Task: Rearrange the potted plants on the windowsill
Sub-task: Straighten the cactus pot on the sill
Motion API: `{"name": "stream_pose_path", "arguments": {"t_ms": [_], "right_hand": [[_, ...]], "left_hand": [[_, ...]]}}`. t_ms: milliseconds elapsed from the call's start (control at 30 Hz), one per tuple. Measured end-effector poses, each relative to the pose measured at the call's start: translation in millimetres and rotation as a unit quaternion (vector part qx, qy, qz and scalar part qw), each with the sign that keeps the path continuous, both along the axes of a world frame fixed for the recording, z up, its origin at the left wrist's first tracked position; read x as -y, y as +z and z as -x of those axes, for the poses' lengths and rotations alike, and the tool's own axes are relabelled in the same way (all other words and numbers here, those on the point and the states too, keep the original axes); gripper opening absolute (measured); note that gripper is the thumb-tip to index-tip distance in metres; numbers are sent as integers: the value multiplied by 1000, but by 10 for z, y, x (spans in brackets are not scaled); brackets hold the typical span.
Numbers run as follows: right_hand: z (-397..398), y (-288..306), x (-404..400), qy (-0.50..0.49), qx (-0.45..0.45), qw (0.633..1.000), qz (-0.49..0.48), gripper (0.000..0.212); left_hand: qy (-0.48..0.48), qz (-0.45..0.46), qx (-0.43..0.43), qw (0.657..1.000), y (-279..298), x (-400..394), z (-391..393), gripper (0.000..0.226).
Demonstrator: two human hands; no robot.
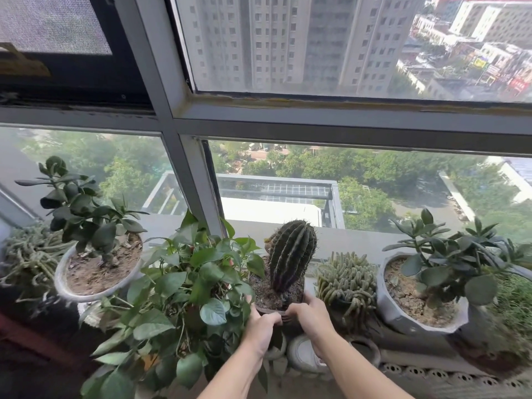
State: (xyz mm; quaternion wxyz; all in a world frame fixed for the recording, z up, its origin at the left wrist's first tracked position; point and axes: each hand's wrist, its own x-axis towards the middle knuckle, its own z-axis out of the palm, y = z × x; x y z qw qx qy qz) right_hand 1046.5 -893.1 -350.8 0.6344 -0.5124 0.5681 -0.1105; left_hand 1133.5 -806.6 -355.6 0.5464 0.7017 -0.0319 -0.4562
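Note:
A dark ribbed cactus (290,251) stands in a small pot of dark soil (269,298) at the middle of the windowsill. My left hand (260,326) grips the pot's near left rim. My right hand (311,315) grips its near right rim. To its left is a leafy green pothos (184,286), whose leaves touch my left hand. To its right is a pale trailing succulent (347,277). A jade plant in a white pot (95,254) stands at the left, another jade plant in a grey pot (426,286) at the right.
The window frame post (201,182) rises right behind the pothos and cactus. A stringy succulent (26,254) hangs at the far left, a grassy plant (515,306) at the far right. A shoe (302,352) and perforated grey mat (431,375) lie below the sill.

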Motion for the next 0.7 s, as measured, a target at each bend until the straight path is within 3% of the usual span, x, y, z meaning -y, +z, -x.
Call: {"name": "stream_pose_path", "arguments": {"t_ms": [233, 333, 467, 533, 600, 700], "right_hand": [[31, 22, -3, 20, 14, 1000, -6, 41], [64, 27, 13, 35, 12, 999, -11, 43], [128, 77, 13, 63, -17, 998, -1, 37], [180, 139, -8, 71, -33, 997, 7, 21], [247, 244, -21, 83, -43, 995, 21, 13], [361, 436, -32, 117, -57, 989, 74, 18]], "left_hand": [[-20, -7, -17, 1000, 110, 6, 14, 123], [-45, -21, -20, 999, 149, 48, 32, 115], [-101, -56, 60, 991, 181, 63, 41, 119], [-126, -66, 73, 987, 218, 42, 75, 119], [-151, -97, 89, 980, 263, 49, 92, 114], [-232, -183, 151, 943, 542, 27, 98, 95]]}}
